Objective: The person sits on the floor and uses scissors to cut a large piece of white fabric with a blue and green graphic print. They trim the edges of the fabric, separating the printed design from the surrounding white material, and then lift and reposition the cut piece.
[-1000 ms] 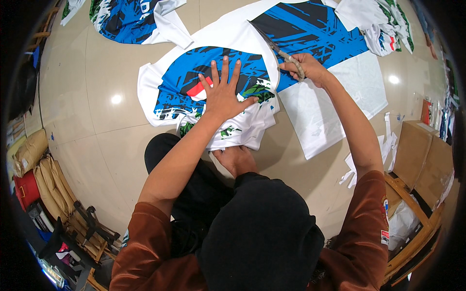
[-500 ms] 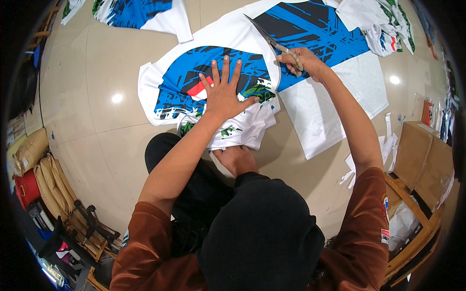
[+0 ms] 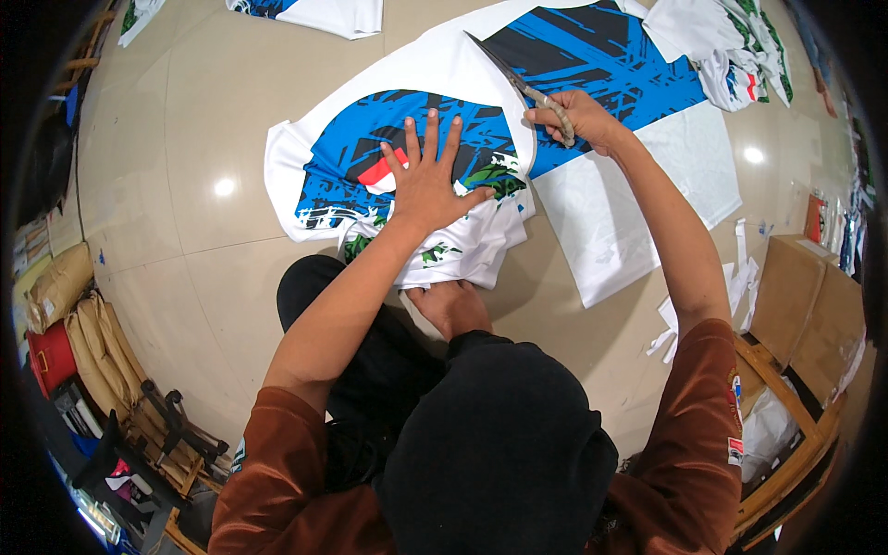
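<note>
White fabric [image 3: 421, 69] printed in blue, black and green lies spread on the tiled floor. My left hand [image 3: 428, 185] rests flat on its left printed part [image 3: 351, 139], fingers spread, beside a red and white patch [image 3: 382, 173]. In my right hand [image 3: 578, 122] is a pair of scissors [image 3: 513, 79], fingers through the wrapped handles. The blades point up and left over the fabric, at the white strip next to the right printed part [image 3: 638, 69]. Below my left hand the fabric is bunched, and my foot [image 3: 450, 307] touches its near edge.
More printed fabric [image 3: 740, 46] is heaped at the upper right, another piece [image 3: 324, 14] at the top left. White scraps [image 3: 735, 277] lie right of my arm, near a cardboard box [image 3: 786, 287] and a wooden frame [image 3: 795, 453]. Brown packages [image 3: 102, 356] stand at the left.
The printed piece at the top left has slid upward, partly out of view. My hands, the scissors and the main fabric stay almost where they were.
</note>
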The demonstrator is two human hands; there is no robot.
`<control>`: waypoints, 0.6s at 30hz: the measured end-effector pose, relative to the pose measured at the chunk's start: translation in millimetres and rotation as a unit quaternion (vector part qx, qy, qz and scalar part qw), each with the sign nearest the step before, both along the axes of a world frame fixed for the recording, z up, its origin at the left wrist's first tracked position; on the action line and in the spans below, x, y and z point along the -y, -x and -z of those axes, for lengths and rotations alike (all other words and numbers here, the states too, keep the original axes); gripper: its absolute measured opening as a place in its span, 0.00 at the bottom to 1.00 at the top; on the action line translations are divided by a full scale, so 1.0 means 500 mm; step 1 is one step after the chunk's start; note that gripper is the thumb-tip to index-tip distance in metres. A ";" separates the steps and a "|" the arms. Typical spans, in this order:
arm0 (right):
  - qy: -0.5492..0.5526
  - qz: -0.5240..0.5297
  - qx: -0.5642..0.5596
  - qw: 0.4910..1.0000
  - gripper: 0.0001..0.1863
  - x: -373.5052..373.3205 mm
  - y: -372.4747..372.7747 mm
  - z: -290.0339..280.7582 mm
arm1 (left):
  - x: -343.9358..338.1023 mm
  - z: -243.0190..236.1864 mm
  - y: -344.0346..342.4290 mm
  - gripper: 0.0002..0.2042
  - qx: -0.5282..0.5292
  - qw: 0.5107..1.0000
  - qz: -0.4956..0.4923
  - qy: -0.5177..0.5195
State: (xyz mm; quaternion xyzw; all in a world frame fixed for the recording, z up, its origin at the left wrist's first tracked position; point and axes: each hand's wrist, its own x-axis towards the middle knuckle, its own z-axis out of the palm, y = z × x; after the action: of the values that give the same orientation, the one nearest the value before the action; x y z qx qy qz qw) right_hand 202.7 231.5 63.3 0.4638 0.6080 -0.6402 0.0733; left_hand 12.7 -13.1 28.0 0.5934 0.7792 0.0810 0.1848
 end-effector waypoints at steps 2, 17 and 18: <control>0.004 0.007 0.010 1.000 0.22 -0.001 0.007 -0.005 | -0.002 -0.002 -0.002 0.63 0.001 1.000 0.000 0.000; -0.013 0.001 -0.038 0.999 0.20 -0.036 0.081 0.007 | 0.001 0.013 0.001 0.64 -0.007 1.000 0.003 -0.016; -0.015 -0.007 -0.043 0.999 0.20 -0.037 0.092 0.003 | 0.002 0.015 0.003 0.64 -0.010 1.000 0.005 -0.013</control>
State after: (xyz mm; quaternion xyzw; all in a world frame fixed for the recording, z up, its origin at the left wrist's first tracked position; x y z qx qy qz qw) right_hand 156.9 249.8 61.7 0.4328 0.6235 -0.6495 0.0446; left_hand 11.3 -14.3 20.7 0.6006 0.7767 0.0843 0.1703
